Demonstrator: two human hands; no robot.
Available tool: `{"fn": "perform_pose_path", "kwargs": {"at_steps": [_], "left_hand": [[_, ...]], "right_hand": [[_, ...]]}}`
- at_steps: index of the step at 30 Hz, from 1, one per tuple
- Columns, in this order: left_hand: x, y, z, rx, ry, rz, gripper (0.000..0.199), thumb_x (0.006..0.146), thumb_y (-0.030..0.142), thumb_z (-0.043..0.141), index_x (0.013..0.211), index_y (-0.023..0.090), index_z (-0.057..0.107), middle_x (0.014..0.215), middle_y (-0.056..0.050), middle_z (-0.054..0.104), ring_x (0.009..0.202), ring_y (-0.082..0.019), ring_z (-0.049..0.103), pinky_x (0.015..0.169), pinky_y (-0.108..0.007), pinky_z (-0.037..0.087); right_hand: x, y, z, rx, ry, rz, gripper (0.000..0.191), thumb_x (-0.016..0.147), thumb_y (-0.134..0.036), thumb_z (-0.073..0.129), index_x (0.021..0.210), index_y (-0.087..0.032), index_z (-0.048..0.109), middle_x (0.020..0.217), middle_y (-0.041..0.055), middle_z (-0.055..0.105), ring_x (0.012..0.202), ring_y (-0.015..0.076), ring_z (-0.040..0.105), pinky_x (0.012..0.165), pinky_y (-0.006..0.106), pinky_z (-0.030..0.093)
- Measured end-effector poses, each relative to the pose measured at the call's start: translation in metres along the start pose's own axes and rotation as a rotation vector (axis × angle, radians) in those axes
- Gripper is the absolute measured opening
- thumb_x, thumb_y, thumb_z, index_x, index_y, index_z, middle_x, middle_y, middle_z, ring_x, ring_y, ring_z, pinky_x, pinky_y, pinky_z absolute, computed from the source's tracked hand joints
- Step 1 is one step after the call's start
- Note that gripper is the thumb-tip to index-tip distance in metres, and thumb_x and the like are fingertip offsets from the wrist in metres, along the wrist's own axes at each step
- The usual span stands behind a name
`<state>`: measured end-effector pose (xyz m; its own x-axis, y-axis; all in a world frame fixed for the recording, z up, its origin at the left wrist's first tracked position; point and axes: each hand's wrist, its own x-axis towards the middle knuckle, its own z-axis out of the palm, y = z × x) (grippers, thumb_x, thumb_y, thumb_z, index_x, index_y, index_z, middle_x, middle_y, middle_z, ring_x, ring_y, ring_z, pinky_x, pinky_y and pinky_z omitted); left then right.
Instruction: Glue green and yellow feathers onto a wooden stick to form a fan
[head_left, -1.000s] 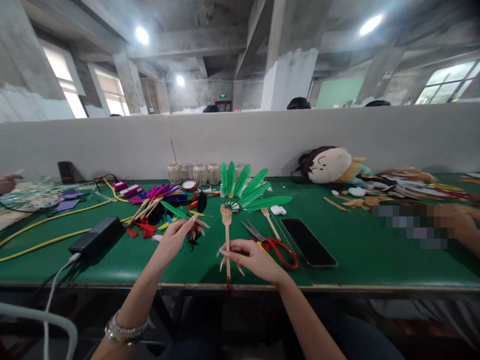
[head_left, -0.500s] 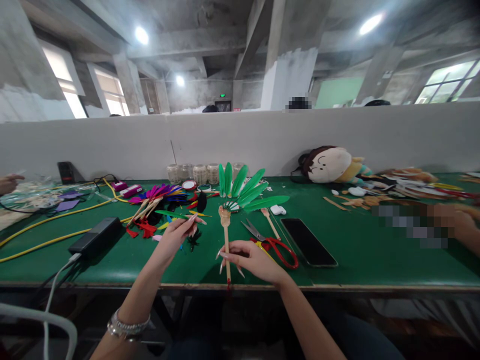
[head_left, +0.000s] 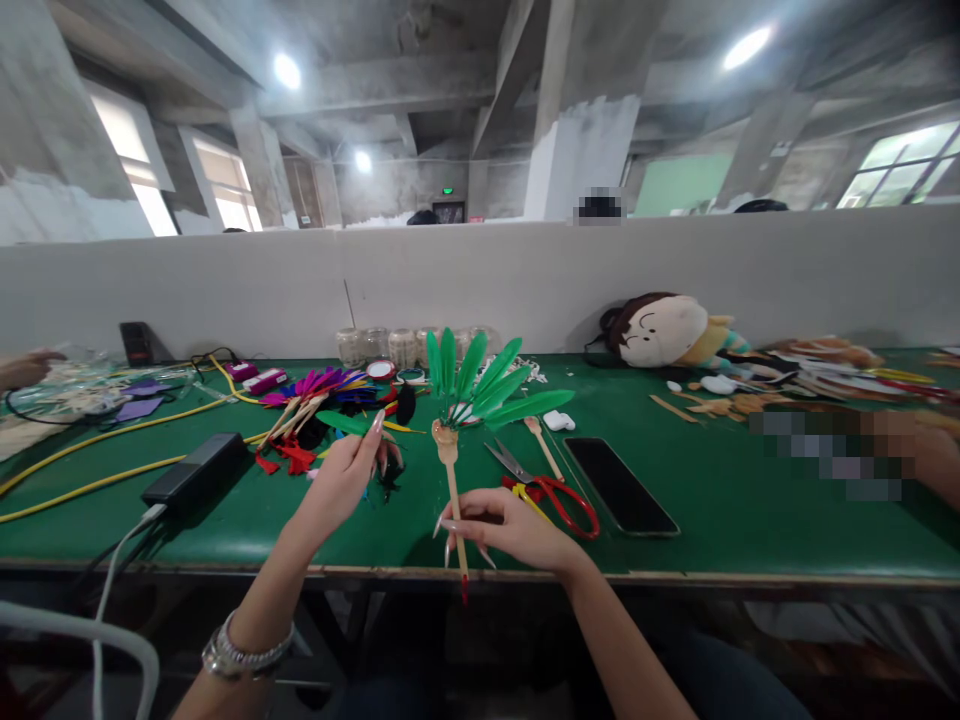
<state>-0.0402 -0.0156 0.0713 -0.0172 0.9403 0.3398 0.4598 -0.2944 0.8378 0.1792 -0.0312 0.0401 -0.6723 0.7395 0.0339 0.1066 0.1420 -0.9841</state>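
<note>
My right hand (head_left: 510,525) is closed around the lower handle of a feather fan (head_left: 449,450). The fan's pale wooden handle carries a spread of long green feathers at the top, with a bit of red at the bottom end. My left hand (head_left: 349,465) pinches a loose green feather (head_left: 341,421) to the left of the fan, its broad end pointing left. Red-handled scissors (head_left: 562,500) lie partly open to the right of my right hand. Another wooden handle (head_left: 543,447) lies on the green table behind them.
A phone (head_left: 619,485) lies right of the scissors. Bundled coloured feathers (head_left: 322,390) and a black power adapter (head_left: 196,470) are at left, with glass jars (head_left: 401,347) along the partition. A plush doll (head_left: 660,330) rests at back right. Other people's hands show at both sides.
The fan has tilted slightly, its feathered top going left and its handle end going right. My left hand has turned upward and shifted a little left with the loose feather.
</note>
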Motion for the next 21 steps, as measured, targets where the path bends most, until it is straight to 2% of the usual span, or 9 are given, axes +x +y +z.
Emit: {"fn": "perform_pose_path", "kwargs": {"at_steps": [2,5,12,18,21], "left_hand": [[-0.001,0.001,-0.001,0.081,0.006,0.063,0.049,0.079,0.052,0.040,0.045,0.018,0.042,0.042,0.003,0.033,0.043,-0.010,0.032,0.044,-0.024,0.023],[0.001,0.007,-0.002,0.060,0.006,0.144,0.045,0.079,0.049,0.044,0.047,0.018,0.036,0.047,0.004,0.032,0.045,-0.009,0.030,0.045,-0.023,0.023],[0.011,0.019,-0.002,-0.291,0.030,0.145,0.040,0.071,0.049,0.055,0.052,0.015,0.047,0.048,0.005,0.036,0.046,-0.006,0.031,0.042,-0.020,0.024],[0.016,0.024,0.002,-0.265,-0.098,0.179,0.041,0.072,0.047,0.055,0.048,0.015,0.046,0.043,0.005,0.036,0.042,-0.005,0.029,0.040,-0.021,0.021],[0.018,0.024,0.002,-0.248,-0.118,0.185,0.039,0.074,0.045,0.054,0.051,0.015,0.046,0.044,0.005,0.037,0.042,-0.005,0.029,0.040,-0.021,0.020]], "right_hand": [[-0.001,-0.001,0.000,-0.008,-0.010,0.003,0.032,0.076,-0.043,0.056,0.090,-0.014,0.062,0.079,0.0063,0.067,0.069,0.0135,0.057,0.051,0.020,0.039],[-0.002,-0.002,-0.001,-0.016,-0.034,0.019,0.034,0.075,-0.044,0.056,0.090,-0.013,0.063,0.079,0.0062,0.067,0.068,0.0129,0.057,0.050,0.020,0.039],[-0.005,-0.004,-0.001,-0.018,-0.075,0.039,0.033,0.075,-0.042,0.057,0.090,-0.013,0.063,0.078,0.0065,0.066,0.067,0.0130,0.057,0.050,0.019,0.040],[-0.006,-0.005,-0.001,-0.051,-0.105,0.023,0.030,0.077,-0.039,0.056,0.090,-0.014,0.064,0.078,0.0055,0.066,0.067,0.0123,0.056,0.050,0.019,0.039],[-0.006,-0.006,-0.001,-0.044,-0.116,0.015,0.029,0.077,-0.038,0.056,0.091,-0.014,0.065,0.078,0.0056,0.066,0.067,0.0124,0.056,0.051,0.019,0.039]]}}
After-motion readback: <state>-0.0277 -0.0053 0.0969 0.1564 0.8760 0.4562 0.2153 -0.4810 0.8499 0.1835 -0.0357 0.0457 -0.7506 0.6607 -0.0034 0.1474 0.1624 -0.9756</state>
